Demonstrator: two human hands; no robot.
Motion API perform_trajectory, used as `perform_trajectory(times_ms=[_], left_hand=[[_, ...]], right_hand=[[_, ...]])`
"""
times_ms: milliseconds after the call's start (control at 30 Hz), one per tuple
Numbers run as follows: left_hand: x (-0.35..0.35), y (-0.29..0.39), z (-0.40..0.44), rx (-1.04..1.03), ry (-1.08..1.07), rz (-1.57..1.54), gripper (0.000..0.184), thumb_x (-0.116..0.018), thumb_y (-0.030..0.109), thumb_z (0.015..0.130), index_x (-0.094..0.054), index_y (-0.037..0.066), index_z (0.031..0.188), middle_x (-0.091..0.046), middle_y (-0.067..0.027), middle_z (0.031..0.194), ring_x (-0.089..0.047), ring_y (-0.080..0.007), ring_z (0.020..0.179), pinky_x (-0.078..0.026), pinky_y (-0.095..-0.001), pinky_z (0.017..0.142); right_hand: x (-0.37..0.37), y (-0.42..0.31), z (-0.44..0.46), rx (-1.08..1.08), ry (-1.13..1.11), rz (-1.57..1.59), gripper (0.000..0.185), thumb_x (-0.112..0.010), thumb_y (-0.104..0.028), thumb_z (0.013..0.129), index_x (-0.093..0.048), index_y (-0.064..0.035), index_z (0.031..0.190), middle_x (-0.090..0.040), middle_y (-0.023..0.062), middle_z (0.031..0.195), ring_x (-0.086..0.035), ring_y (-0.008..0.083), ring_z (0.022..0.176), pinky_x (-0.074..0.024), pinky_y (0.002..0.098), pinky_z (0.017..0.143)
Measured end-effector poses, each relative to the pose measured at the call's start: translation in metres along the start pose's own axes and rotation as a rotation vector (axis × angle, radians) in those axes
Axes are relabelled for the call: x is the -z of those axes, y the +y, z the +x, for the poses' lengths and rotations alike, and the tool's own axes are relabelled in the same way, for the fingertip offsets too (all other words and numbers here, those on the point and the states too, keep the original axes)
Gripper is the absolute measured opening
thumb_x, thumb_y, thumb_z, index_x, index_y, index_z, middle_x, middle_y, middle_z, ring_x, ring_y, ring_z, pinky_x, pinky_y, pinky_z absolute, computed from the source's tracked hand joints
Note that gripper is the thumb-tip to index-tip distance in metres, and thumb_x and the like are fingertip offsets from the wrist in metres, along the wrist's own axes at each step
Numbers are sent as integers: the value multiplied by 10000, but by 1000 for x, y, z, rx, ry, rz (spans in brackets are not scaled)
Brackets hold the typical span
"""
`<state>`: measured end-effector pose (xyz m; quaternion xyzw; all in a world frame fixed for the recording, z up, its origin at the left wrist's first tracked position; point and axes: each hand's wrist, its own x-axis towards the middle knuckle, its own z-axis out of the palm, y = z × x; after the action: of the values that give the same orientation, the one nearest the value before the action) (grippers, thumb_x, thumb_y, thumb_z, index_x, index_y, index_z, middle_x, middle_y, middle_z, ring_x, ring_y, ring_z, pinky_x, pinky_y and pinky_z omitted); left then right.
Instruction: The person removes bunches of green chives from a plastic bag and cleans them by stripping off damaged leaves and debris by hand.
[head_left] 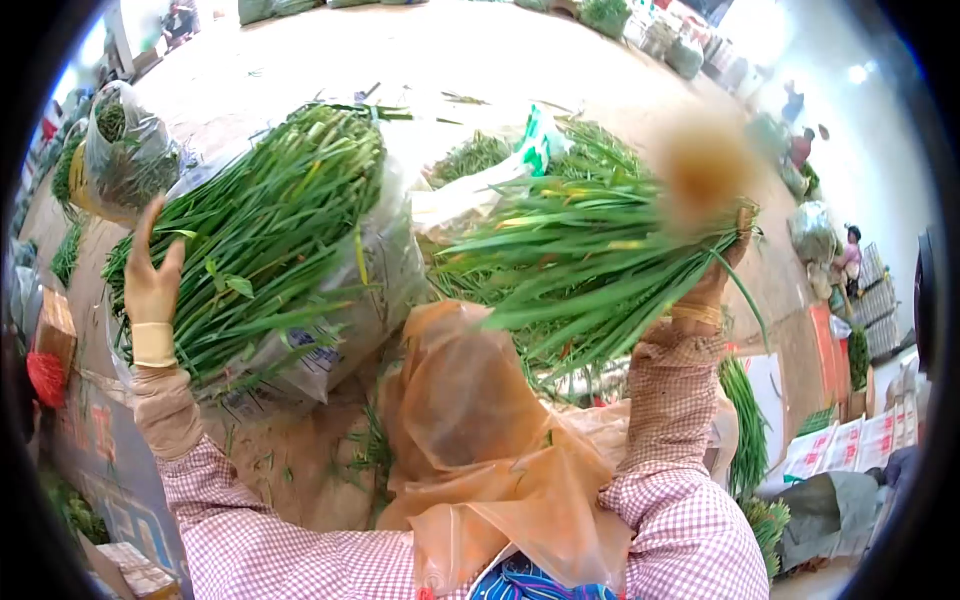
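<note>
My left hand (153, 275), in a tan glove, rests with fingers spread against the left side of a large heap of long green stalks (270, 220). That heap lies in a clear plastic bag (385, 260). On the right, my right hand (722, 265) is wrapped round the gathered end of a loose green bunch (590, 255), whose leaves fan out to the left. Beneath the bunch lie more green stalks and a white and green bag (500, 180). An orange-brown plastic sheet (460, 400) covers my lap.
A plastic bag of greens (125, 160) stands at the back left. At the left edge are a red net bundle (45, 378) and a cardboard box (55, 330). More greens (742, 425) lie at the right. People are in the right background.
</note>
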<state>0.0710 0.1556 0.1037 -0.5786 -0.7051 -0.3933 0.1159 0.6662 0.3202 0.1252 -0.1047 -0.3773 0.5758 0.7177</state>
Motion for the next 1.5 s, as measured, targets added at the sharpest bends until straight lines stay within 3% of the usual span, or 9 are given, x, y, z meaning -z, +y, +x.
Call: perform_trajectory(times_ms=[67,300,467,633,733,833,1233,1400,1500], left_hand=[[1,91,21,-90,-97,-573,557,-597,149,866,-421,2,1373,-495,-148,1367,-428,-244,1301,-316,-339,1082],[-109,301,18,-198,-1014,-951,915,-629,621,792,-309,68,1448,-452,-230,1376,-460,-328,1260,-353,-428,1059],[-228,289,-82,511,-1666,-1573,733,-593,595,839,-448,105,1365,-594,-125,1183,-580,-233,994,-484,-371,827],[-241,258,-150,541,-1337,-1994,719,-566,610,832,-509,51,1279,-561,-112,1200,-550,-209,1030,-475,-358,858],[-293,223,-161,-55,-1266,-2389,623,-596,508,875,-522,68,1309,-608,-109,1142,-592,-220,950,-497,-381,828],[-251,222,-173,598,-1358,-2221,688,-593,545,852,-493,65,1334,-588,-117,1206,-583,-227,1027,-474,-370,903],[-126,297,-139,656,-1128,-1424,668,-607,500,859,-482,46,1333,-594,-121,1226,-579,-216,1094,-457,-339,963],[-101,310,-143,1265,-1317,-1599,566,-597,410,902,-511,17,1299,-621,-133,1188,-599,-205,1080,-465,-334,966],[-125,306,-155,1137,-1534,-1496,486,-631,297,884,-521,29,1275,-636,-121,1130,-625,-201,999,-526,-328,850]], right_hand=[[9,8,-16,-96,-108,134,410,-596,-409,866,-593,-66,1091,-615,100,1066,-580,273,1006,-457,468,956],[54,46,-65,-267,-71,312,402,-567,-396,879,-602,-57,1091,-620,105,1077,-579,271,1018,-450,452,969],[92,50,-84,-275,50,325,398,-547,-387,888,-608,-51,1092,-623,108,1086,-579,270,1028,-445,441,978],[106,48,-116,-285,429,189,351,-562,-363,904,-623,-71,1089,-668,84,1046,-627,233,936,-514,392,881],[108,55,-119,-318,506,177,305,-577,-302,906,-606,-47,1071,-672,123,1000,-656,254,853,-562,381,800],[104,64,-115,-336,504,215,279,-576,-261,905,-586,-26,1057,-666,157,977,-663,274,817,-577,392,762],[123,95,-110,-434,517,229,270,-568,-194,873,-554,-34,1090,-651,196,1008,-649,309,856,-565,428,783],[104,82,-104,-435,479,200,262,-576,-197,876,-536,-27,1071,-647,210,1035,-654,318,855,-571,419,779],[96,80,-106,-391,469,183,263,-624,-198,859,-531,-46,1052,-656,204,1005,-661,289,836,-577,397,765]])
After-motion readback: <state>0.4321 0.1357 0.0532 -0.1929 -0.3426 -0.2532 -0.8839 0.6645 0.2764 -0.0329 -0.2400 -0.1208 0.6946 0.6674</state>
